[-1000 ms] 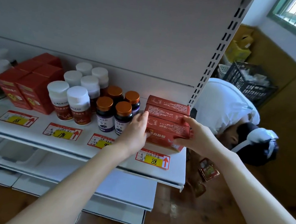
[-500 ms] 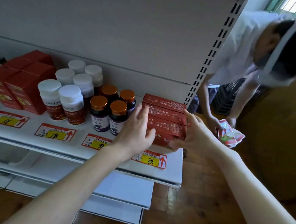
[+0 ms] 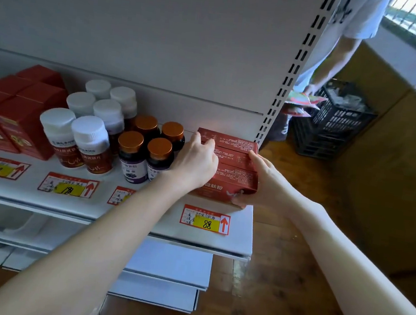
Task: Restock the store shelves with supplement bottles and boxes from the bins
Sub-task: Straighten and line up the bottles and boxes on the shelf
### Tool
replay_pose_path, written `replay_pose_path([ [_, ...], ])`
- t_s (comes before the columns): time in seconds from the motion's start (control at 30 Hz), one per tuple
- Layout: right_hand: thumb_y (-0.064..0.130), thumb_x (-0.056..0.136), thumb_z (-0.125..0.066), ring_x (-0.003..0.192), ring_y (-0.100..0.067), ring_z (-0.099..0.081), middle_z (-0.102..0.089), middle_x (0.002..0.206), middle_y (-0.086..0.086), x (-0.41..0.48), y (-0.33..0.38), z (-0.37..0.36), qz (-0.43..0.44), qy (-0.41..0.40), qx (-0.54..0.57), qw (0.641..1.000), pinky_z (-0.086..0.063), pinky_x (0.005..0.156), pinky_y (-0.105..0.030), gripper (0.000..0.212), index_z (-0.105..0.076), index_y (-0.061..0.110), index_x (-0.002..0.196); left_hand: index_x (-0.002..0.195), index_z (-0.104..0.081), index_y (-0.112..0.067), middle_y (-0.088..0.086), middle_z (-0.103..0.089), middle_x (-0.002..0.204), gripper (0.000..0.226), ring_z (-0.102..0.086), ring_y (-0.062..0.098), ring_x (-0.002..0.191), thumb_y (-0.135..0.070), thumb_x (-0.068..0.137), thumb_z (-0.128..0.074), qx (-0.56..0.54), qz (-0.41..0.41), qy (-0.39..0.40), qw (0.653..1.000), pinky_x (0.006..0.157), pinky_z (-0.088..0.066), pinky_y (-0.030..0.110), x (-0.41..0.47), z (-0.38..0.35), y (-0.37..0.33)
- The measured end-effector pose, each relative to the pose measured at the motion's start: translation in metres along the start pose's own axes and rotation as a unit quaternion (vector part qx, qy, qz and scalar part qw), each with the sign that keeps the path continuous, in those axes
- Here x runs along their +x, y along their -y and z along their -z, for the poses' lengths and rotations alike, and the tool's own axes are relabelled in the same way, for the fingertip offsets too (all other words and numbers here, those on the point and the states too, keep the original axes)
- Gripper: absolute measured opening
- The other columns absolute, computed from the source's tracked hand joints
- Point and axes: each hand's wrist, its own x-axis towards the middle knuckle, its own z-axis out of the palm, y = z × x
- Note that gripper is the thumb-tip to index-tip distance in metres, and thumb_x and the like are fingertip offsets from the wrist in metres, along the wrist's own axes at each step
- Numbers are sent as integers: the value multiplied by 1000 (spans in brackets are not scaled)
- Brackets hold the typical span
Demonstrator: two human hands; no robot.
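At the left edge of the shelf [image 3: 31, 190] stand taller red cartons [image 3: 18, 124]. Next come white-capped bottles [image 3: 75, 138], then small dark bottles with copper caps [image 3: 146, 151], each group packed in tidy rows behind its own price label. The product faces point outward, presumably so that a shopper can read them.

The left hand [image 3: 196, 163] comes next, squeezed into the gap just beside the copper-capped bottles. Its fingers lie close together and nearly straight, flat against the left side of the three red boxes [image 3: 232, 157], with the tips resting on their top edge. The thumb is hidden. It seems to serve as a stop, keeping the boxes square and away from the bottles.

The boxes sit at the right edge of the shelf, near its back corner by the slotted upright [image 3: 286, 88], directly behind the yellow "88" label [image 3: 205, 220]. They are flat, dark red cardboard, set one behind another. Fine pale print covers their tops and large white characters mark the front face.

The right hand [image 3: 263, 183] grips the row from the right, thumb along the upper edge and fingers curled under the front lower corner. The two hands together likely clamp the row to align it with the label.

Further right, off the shelf, another person [image 3: 348, 31] bends over a black crate [image 3: 334, 119] on the floor.
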Motion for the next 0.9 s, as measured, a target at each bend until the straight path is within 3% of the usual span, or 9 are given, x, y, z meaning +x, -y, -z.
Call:
replay_pose_path([
  [0.27,32,64,-82,129,-16,-34,-24,149,-2,2,-3,0,-1,-19,17,1000,-30,91,-17,109,-12,20,147,141,-33,-5,19,-22,149,43,-33,33,133,-19,100,-31,-7,-24,-15,1000,104,-36,37,-4,1,4],
  [0.6,34,66,-81,127,-16,-36,-27,147,-2,2,-1,-2,0,-27,10,1000,-31,90,-17,106,-12,20,146,137,-39,-4,20,-28,145,40,-37,33,129,-19,100,-31,3,-33,-21,999,100,-40,35,-4,0,6],
  [0.9,31,65,-82,123,-16,-38,-29,144,-4,2,-2,-2,2,-28,14,1000,-35,87,-18,106,-13,21,145,141,-33,-5,21,-26,146,43,-34,33,131,-20,101,-30,11,-32,-18,999,102,-38,36,-5,-3,6],
])
